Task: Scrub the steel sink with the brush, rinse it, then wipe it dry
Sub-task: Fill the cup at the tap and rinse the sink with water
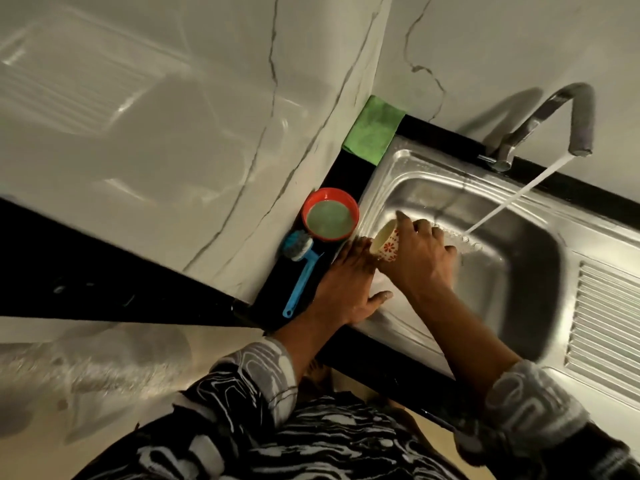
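sink (433, 174): centre-right of frame, tap (554, 116) running into it
brush (302, 271): on the black desk (353, 174) just left, beside a red bowl (330, 214)
right hand (419, 258): wrapped round a tipped patterned cup (386, 242)
left hand (346, 289): flat on the sink's left rim
cloth (374, 129): green, above the bowl

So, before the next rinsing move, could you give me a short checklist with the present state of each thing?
1. Tap running into the sink: ok.
2. Right hand grips the cup, tilted on its side: ok.
3. Water inside the cup: cannot tell.
4. Left hand flat on the sink edge, holding nothing: ok.
5. Brush lying on the counter beside the red bowl: ok.
6. Green cloth waiting at the counter corner: ok.
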